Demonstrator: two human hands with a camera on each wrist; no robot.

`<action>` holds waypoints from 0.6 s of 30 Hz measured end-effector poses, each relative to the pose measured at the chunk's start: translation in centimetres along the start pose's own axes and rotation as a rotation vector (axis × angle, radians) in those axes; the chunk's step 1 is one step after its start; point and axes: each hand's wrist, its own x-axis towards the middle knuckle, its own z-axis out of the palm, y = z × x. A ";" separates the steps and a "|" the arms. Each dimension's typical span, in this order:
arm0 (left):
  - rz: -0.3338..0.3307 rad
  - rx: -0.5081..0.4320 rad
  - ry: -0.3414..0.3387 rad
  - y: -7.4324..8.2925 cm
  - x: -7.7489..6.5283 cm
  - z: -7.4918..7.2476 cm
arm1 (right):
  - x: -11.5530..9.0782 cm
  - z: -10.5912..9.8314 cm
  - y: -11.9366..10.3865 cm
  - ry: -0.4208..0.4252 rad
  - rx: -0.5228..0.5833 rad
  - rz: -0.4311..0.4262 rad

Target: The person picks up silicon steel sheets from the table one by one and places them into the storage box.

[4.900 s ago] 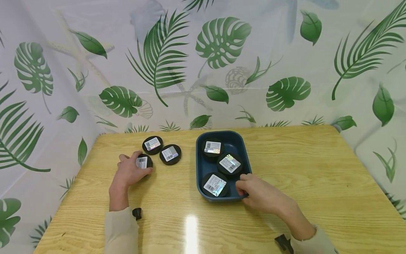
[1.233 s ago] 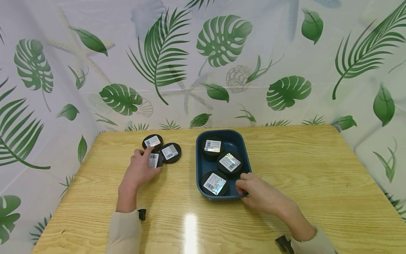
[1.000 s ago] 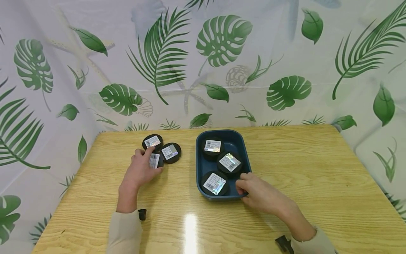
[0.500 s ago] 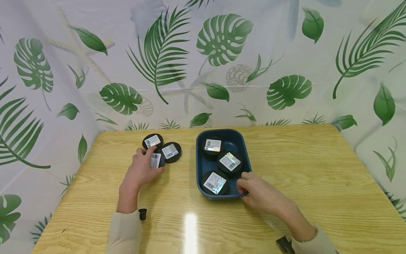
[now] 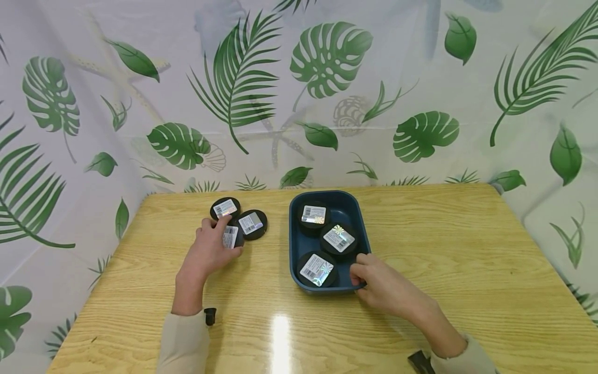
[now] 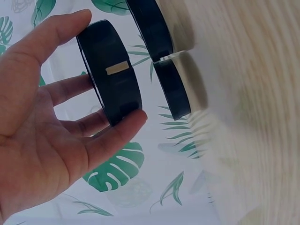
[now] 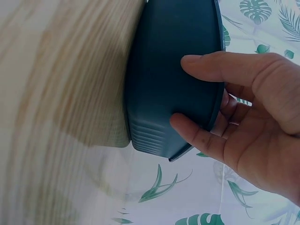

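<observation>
The tabletop [image 5: 448, 244] carries a blue tray [image 5: 344, 212], its near right corner pinched by the right hand's grip [image 5: 380, 280], while the left hand's grip [image 5: 207, 249], left of the tray, pinches one black disc [image 5: 230, 237] near two loose discs [image 5: 253, 224], three further discs [image 5: 338, 239] lying inside the tray.

Head: I look forward, down
Left wrist: near, sharing discs [image 6: 108, 51] with head
Right wrist: near, sharing tray [image 7: 159, 89] likewise

The left hand [image 5: 208, 251] grips a black disc [image 6: 110, 86], the blue tray [image 5: 344, 205] three discs [image 5: 338, 239].
</observation>
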 end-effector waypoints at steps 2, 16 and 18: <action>0.003 0.001 0.005 0.1 -0.1 0.0 | 0.0 0.0 0.0 -0.003 0.003 0.007; 0.015 -0.018 -0.022 0.8 -0.5 -0.1 | 0.0 0.0 -0.1 -0.016 0.003 0.030; 0.019 -0.020 -0.024 0.9 -0.6 -0.1 | 0.0 0.0 -0.2 -0.017 0.003 0.030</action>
